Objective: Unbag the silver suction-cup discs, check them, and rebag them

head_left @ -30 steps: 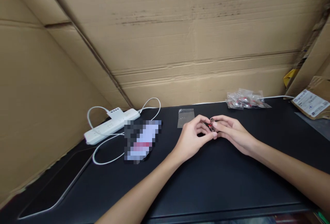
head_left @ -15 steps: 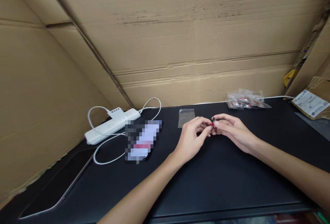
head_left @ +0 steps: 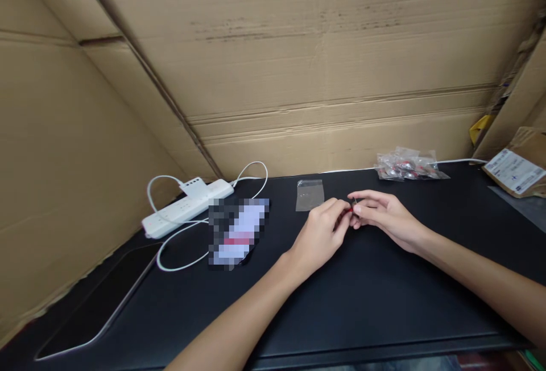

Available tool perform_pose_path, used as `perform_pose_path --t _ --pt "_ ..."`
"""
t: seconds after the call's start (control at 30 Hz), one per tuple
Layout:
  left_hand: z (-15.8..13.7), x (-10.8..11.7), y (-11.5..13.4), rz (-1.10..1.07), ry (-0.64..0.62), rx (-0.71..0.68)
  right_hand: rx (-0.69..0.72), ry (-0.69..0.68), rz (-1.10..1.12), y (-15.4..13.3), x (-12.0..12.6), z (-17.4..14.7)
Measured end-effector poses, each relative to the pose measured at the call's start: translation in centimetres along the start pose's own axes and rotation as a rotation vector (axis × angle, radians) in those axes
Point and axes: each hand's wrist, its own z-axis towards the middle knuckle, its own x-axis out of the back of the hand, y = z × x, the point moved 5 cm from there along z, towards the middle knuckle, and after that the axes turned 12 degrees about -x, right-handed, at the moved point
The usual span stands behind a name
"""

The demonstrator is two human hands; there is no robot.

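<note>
Above the black table (head_left: 375, 303), my left hand (head_left: 325, 229) and my right hand (head_left: 386, 215) meet fingertip to fingertip. Between them is a small dark and red object (head_left: 352, 207), too small and too covered by fingers to name. My left thumb and fingers pinch its red part. On the other side, my right thumb and fingers close on its dark part. A flat clear plastic bag (head_left: 310, 195) lies on the table just beyond my left hand. Farther back on the right is a pile of small clear bags (head_left: 409, 164) with red and silvery contents.
On the left stand a white power strip (head_left: 187, 207) with white cables and a blurred-out phone-like item (head_left: 239, 233). A dark flat panel (head_left: 100, 303) lies at the left edge. A labelled brown package (head_left: 518, 166) rests at right. Cardboard walls (head_left: 324, 64) enclose the table.
My left hand has turned slightly, its fingers closing more over the small object. The dark part shows less between the fingertips. The view has shifted very slightly.
</note>
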Motion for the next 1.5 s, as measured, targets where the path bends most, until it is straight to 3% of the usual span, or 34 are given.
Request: perform_pose_path --t 0.2,0.37,0.63,0.83,0.93,1.07,1.2,1.33,1.5 --pt "-0.1 0.0 0.4 0.026 -0.054 -0.050 -0.008 0.013 0.004 -0.1 0.0 0.0" --pt "0.5 1.3 0.4 -0.003 0.030 0.005 0.012 0.032 0.026 -1.2 1.0 0.2" --pt "0.7 0.8 -0.7 -0.515 0.049 0.294 0.013 -0.002 0.006 -2.0 1.3 0.1" --pt "0.7 0.3 -1.2 -0.789 0.056 0.374 0.019 0.001 -0.009 -2.4 1.3 0.1" --pt "0.7 0.2 -1.1 -0.819 0.045 0.372 0.020 0.008 -0.022 -2.6 1.3 0.1" --pt "0.6 0.4 -1.4 -0.740 -0.010 0.335 0.016 0.043 -0.023 -2.5 1.9 0.3" --pt "0.4 1.2 -3.0 -0.629 0.018 0.372 0.022 0.164 0.099 -2.6 4.5 0.7" --pt "0.2 2.1 -4.1 -0.307 0.075 0.360 0.051 0.175 0.200 -3.6 6.0 0.8" --pt "-0.2 1.7 -3.3 0.194 -0.002 0.238 -0.042 0.107 0.274 -3.1 4.7 0.7"
